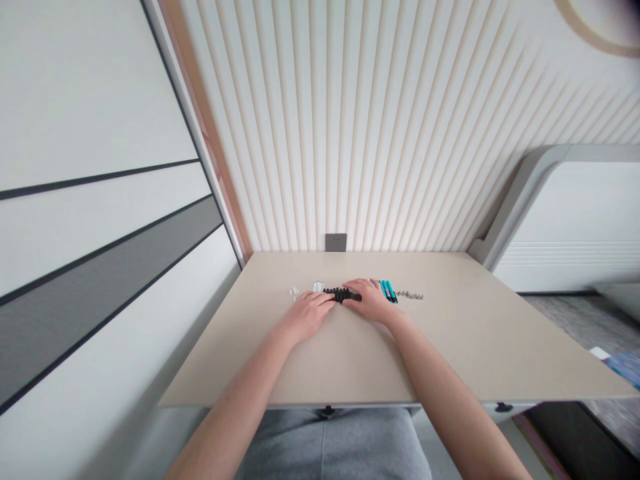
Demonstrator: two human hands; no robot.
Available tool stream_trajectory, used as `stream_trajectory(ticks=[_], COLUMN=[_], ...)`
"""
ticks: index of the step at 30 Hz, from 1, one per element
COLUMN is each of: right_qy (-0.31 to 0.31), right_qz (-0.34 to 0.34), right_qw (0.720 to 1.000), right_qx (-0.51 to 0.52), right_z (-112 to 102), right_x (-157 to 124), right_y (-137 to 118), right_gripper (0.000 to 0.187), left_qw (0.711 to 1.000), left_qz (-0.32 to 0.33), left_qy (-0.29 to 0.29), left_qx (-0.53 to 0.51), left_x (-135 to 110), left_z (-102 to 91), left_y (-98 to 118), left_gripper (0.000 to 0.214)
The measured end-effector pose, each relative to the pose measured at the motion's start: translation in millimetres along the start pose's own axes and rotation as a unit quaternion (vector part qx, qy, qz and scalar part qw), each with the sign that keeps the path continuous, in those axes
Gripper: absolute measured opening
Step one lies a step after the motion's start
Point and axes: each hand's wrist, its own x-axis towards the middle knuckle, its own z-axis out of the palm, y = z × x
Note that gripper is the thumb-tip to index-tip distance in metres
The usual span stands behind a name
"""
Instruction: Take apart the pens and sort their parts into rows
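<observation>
Leftmost on the table (450,340) lie small clear pieces (294,291), then a white item (319,287). My left hand (306,315) and right hand (373,301) touch either end of the black row (341,295) between them; whether they grip, I can't tell. Teal sticks (389,290) and a thin dark row (411,295) follow.

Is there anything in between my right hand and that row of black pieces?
Nothing visible: your right hand is at the right end of the row of black pieces. The teal items lie right of that hand.
</observation>
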Motion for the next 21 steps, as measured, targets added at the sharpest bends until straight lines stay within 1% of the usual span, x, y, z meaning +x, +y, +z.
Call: stream_trajectory(ticks=[3,5,7,10,12,14,17,19,21], right_qy=[0.043,0.071,0.102,0.159,0.184,0.186,0.18,0.214,0.281], right_qz=[-0.03,-0.055,-0.063,-0.025,0.001,0.006,-0.005,0.022,0.081], right_qw=[0.998,0.994,0.99,0.983,0.978,0.977,0.981,0.974,0.95], right_qx=[0.03,0.055,0.073,0.094,0.103,0.101,0.077,0.077,0.107], right_z=[-3.4,-7.2,-11.0,-14.9,-16.7,-19.3,-26.0,-31.0,-34.1], right_x=[0.6,1.3,1.3,-2.2,-8.0,-16.3,-31.0,-39.4,-44.7], right_y=[-8.3,-13.6,-16.2,-12.8,-6.0,3.7,21.5,33.3,42.6], right_gripper=[0.03,0.027,0.029,0.033,0.033,0.032,0.028,0.026,0.025], left_qw=[0.999,0.996,0.987,0.96,0.938,0.925,0.916,0.913,0.915], left_qz=[-0.014,-0.042,-0.084,-0.156,-0.201,-0.232,-0.251,-0.252,-0.239], left_qy=[0.033,0.074,0.129,0.224,0.27,0.291,0.305,0.313,0.318], left_qx=[-0.019,-0.033,-0.043,-0.063,-0.078,-0.079,-0.073,-0.072,-0.074], left_x=[0.7,0.3,-1.3,-5.3,-8.4,-11.1,-14.0,-15.0,-15.1], left_z=[-6.0,-10.3,-14.3,-18.7,-20.8,-22.8,-25.6,-26.4,-25.6], left_y=[0.7,-0.3,-3.2,-11.2,-17.3,-22.6,-27.1,-27.8,-27.2], left_gripper=[0.029,0.028,0.028,0.028,0.028,0.027,0.026,0.025,0.025])
